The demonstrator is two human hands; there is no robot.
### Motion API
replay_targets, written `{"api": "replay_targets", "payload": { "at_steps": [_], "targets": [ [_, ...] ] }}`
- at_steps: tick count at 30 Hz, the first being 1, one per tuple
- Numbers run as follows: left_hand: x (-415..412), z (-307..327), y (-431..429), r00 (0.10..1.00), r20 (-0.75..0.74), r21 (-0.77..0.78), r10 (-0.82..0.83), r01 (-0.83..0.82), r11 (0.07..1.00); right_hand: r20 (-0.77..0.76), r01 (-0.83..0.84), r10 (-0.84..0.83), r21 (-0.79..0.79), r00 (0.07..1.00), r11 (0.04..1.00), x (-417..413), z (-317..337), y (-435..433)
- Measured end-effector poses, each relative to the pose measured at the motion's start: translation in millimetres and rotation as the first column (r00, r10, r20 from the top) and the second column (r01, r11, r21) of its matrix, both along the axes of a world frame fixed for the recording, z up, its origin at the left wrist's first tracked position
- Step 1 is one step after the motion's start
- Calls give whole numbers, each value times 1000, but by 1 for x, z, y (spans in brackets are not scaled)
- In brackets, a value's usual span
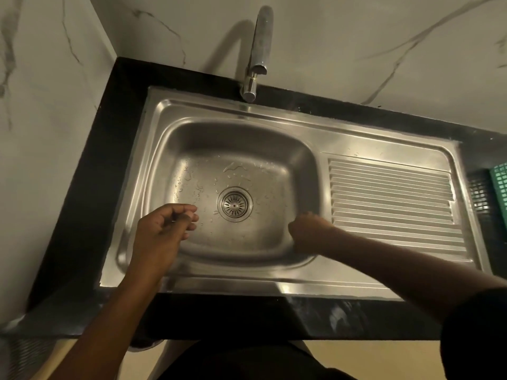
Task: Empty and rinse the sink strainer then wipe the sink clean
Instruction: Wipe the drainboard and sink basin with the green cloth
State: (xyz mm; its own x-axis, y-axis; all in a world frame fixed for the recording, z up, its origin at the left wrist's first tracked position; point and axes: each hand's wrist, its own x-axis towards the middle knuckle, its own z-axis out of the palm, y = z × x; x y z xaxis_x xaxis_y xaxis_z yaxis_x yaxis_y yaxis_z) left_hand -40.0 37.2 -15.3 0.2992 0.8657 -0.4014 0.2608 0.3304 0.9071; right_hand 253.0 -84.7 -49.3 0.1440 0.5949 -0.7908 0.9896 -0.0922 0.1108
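Your left hand (164, 229) hovers over the near-left part of the sink (219, 282). Its fingers are curled in against the thumb, and nothing shows between them. Held that way, just short of the drain, it looks poised to come in and pinch something small rather than to wipe.

Just right of those fingertips, the strainer (234, 205) sits flat in the drain at the middle of the basin floor. Neither hand touches it. Its slots look free of scraps from here, though they are too small to be sure. Water drops (233, 168) lie scattered round it, so the basin is wet. Behind it, the tap (258, 50) points down over the basin with no stream running. It is placed so you can rinse the strainer straight under it once you lift it out.

Your right hand (307, 234) is down inside the basin, against the right wall near the front corner. Its knuckles face up and its fingers are turned away, so I cannot tell whether it holds a cloth or anything else. Beyond it, the ribbed draining board (392, 198) offers a spot to set the strainer down. A green basket (500, 187) stands at the far right edge.
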Motion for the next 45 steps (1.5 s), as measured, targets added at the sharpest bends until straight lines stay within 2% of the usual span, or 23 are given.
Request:
{"api": "replay_targets", "payload": {
  "at_steps": [3, 5, 9, 12, 15, 17, 19, 21, 23, 25, 26, 27, 29, 31, 34, 37, 38, 39, 40, 42, 43, 44, 45],
  "targets": [
    [1, -1, 0, 1000, 7, -4, -11, 11, 1000, -98, 171, -178, -73, 979, 983, -16, -10, 0],
    [2, -3, 0, 1000, 15, -16, -20, 20, 1000, -158, 321, -339, -124, 928, 939, -23, -16, 6],
    [0, -7, 4, 1000, 10, -16, -13, 13, 1000, -327, 614, -646, -208, 690, 762, -60, -31, 31],
    [-4, -10, 10, 1000, -4, -10, -21, 21, 1000, -497, 667, -687, -256, 530, 700, -121, -40, 56],
    [-12, -14, 16, 1000, -9, 8, -18, 18, 1000, -693, 703, -638, -265, 337, 660, -168, -43, 87],
    [-19, -16, 21, 1000, -18, 26, 1, -1, 1000, -703, 730, -657, -295, 271, 617, -191, -43, 111],
    [-25, -17, 26, 1000, -10, 29, 20, -20, 999, -669, 759, -676, -256, 307, 598, -205, -56, 123],
    [-29, -19, 28, 1000, -4, 21, 16, -16, 1000, -678, 673, -572, -153, 461, 724, -203, -64, 124],
    [-31, -22, 27, 1000, -7, 3, 12, -12, 1000, -713, 576, -443, -67, 544, 815, -183, -62, 116],
    [-30, -22, 28, 1000, -13, -9, 3, -3, 1000, -733, 433, -456, -242, 505, 868, -156, -63, 107],
    [-28, -22, 28, 1000, -15, -12, -9, 9, 1000, -616, 380, -506, -336, 604, 862, -141, -61, 101],
    [-26, -22, 29, 1000, -17, -12, -20, 20, 1000, -470, 429, -561, -365, 681, 826, -125, -58, 93],
    [-23, -22, 32, 999, -10, -12, -37, 37, 999, -237, 476, -548, -299, 802, 827, -86, -60, 72],
    [-21, -22, 34, 999, 2, -7, -51, 51, 999, -81, 420, -458, -280, 885, 863, -44, -63, 51],
    [-17, -23, 36, 997, 3, 1, -72, 72, 997, -40, 323, -342, -243, 939, 915, -11, -54, 48],
    [-15, -28, 38, 996, -7, -3, -87, 87, 996, -112, 358, -351, 52, 930, 932, -3, -53, 66],
    [-15, -29, 39, 996, -10, -6, -90, 90, 996, -160, 431, -407, 166, 899, 887, 0, -52, 73],
    [-15, -30, 39, 995, -15, -8, -96, 96, 995, -239, 555, -503, 281, 831, 783, 2, -52, 81],
    [-14, -30, 40, 995, -20, -8, -102, 101, 995, -348, 695, -602, 375, 719, 614, 6, -54, 87],
    [-13, -31, 42, 994, -26, -11, -106, 106, 994, -584, 876, -696, 463, 418, 137, 4, -56, 98],
    [-13, -31, 43, 994, -30, -14, -108, 107, 994, -678, 880, -679, 464, 281, -99, 0, -57, 102],
    [-12, -31, 44, 993, -35, -15, -111, 110, 994, -745, 842, -642, 454, 179, -292, -3, -59, 107],
    [-13, -32, 46, 993, -39, -16, -115, 115, 993, -797, 785, -594, 435, 108, -441, -6, -61, 115]
  ]
}}
